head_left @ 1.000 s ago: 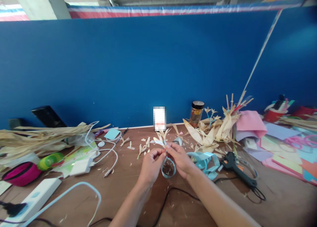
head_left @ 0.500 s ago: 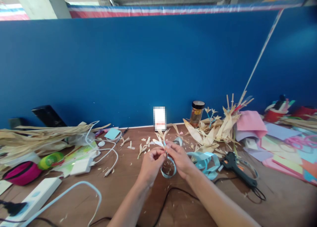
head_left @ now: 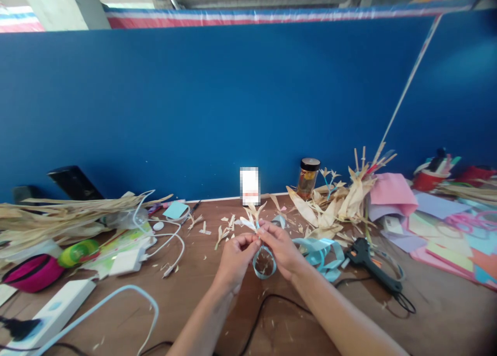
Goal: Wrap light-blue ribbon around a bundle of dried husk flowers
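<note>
A small flower of pale dried husk point(head_left: 254, 211) points up and away from me, its stem wrapped in light blue ribbon. My right hand point(head_left: 281, 250) pinches the stem just below the petals. Close beside it, the closed fingertips of my left hand point(head_left: 237, 260) press on the blue ribbon point(head_left: 264, 277), which hangs in a loop beneath both hands. The exact grip point is partly covered by my fingers. More blue ribbon point(head_left: 322, 257) lies in loose coils right of my right hand.
Right of the coils rests a black glue gun point(head_left: 373, 268). Behind stand a black-lidded jar point(head_left: 309, 177) and a heap of dried husks point(head_left: 341, 206). Coloured paper point(head_left: 442, 242) lies far right. At left are a white charger point(head_left: 127, 260), a power strip point(head_left: 50, 320) and cables. A blue partition point(head_left: 248, 97) rises behind.
Almost nothing differs. The fingers have shifted very slightly at the stem, and the ribbon loop has moved a little. Both hands keep their hold.
</note>
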`<state>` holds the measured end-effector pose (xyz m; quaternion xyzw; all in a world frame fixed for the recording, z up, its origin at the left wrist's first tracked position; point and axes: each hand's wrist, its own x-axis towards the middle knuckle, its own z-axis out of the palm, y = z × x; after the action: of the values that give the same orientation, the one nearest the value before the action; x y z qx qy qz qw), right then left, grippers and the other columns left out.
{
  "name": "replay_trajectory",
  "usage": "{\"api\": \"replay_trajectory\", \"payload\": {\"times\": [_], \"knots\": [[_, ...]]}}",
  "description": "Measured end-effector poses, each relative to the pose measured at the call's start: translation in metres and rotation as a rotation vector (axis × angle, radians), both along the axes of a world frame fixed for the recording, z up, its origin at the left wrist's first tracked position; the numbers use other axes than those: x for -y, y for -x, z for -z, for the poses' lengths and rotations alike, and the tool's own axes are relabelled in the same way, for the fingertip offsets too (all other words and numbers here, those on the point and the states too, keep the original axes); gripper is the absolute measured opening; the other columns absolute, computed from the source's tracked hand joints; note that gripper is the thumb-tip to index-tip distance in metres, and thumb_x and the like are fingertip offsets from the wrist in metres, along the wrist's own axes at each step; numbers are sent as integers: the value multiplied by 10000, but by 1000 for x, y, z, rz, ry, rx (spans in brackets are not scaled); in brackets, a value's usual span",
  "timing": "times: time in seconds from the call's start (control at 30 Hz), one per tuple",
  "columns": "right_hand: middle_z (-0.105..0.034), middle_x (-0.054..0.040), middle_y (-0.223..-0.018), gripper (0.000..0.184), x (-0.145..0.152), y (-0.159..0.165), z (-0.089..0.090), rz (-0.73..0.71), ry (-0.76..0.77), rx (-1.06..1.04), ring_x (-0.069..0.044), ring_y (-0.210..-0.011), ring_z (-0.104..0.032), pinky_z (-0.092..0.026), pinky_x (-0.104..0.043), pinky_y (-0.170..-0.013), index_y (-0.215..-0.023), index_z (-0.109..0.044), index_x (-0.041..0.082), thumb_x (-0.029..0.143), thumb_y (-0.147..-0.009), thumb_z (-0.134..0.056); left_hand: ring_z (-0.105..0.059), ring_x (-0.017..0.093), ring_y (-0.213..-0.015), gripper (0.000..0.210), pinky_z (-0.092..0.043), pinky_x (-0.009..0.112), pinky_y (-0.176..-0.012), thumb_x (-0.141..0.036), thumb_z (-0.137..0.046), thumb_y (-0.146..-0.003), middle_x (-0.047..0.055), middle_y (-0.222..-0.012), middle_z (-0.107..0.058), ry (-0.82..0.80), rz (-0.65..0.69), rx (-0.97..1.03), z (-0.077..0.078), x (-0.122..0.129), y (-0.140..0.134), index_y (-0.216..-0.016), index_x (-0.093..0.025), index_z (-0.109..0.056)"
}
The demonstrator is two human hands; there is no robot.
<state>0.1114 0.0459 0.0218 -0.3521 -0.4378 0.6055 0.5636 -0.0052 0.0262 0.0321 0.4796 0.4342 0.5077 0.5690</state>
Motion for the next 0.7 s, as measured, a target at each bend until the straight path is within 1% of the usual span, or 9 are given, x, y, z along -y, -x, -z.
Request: {"api": "replay_trajectory", "payload": {"times": [0.1,0.2,0.3,0.4,0.5,0.57,0.7], "knots": [[-539,-29,-943,228,1,0,-1,-23,-6,-20,-145,-791,-513,-400,-242,-685,-591,-581,164,369,-640,-669,-272,37,-399,259,-173,169,-388,-364,-645,-644,-74,-444,-377,53,18,-4,-3,1,1,-577,-135,-544],[-566,-22,-794,255,1,0,-1,-66,14,-10,-140,-696,-517,-405,-244,-617,-596,-577,171,406,-628,-671,-262,36,-385,272,-163,173,-380,-373,-648,-638,-77,-429,-357,99,53,5,-4,2,2,-569,-136,-535],[-557,0,-673,258,0,-1,0,-128,43,-32,-122,-608,-496,-396,-237,-571,-670,-588,178,424,-642,-657,-264,37,-393,256,-190,172,-390,-366,-646,-644,-74,-438,-367,68,55,16,-4,2,2,-600,-130,-558],[-554,12,-662,249,-1,-1,3,-125,38,-16,-103,-582,-475,-374,-215,-546,-743,-601,182,422,-682,-623,-305,45,-420,233,-237,171,-419,-347,-643,-650,-58,-466,-413,-8,-16,17,-1,0,1,-621,-124,-581],[-574,11,-716,236,-2,-2,4,-71,-14,97,-103,-599,-477,-367,-210,-541,-818,-616,204,416,-720,-583,-350,57,-440,217,-266,171,-430,-338,-646,-642,-42,-505,-470,-48,-124,-16,4,-4,3,-664,-126,-604],[-584,12,-731,225,-2,-2,4,-71,-78,191,-105,-594,-472,-368,-219,-541,-859,-618,216,392,-725,-580,-389,70,-468,220,-292,173,-441,-339,-644,-639,-25,-552,-515,-84,-178,-57,8,-7,6,-689,-126,-620],[-579,12,-689,185,-3,-3,5,-28,-177,326,-114,-581,-456,-355,-230,-534,-842,-621,204,336,-716,-591,-450,91,-522,216,-335,181,-469,-335,-627,-649,-3,-636,-576,-132,-217,-126,14,-10,10,-722,-132,-634]]}}
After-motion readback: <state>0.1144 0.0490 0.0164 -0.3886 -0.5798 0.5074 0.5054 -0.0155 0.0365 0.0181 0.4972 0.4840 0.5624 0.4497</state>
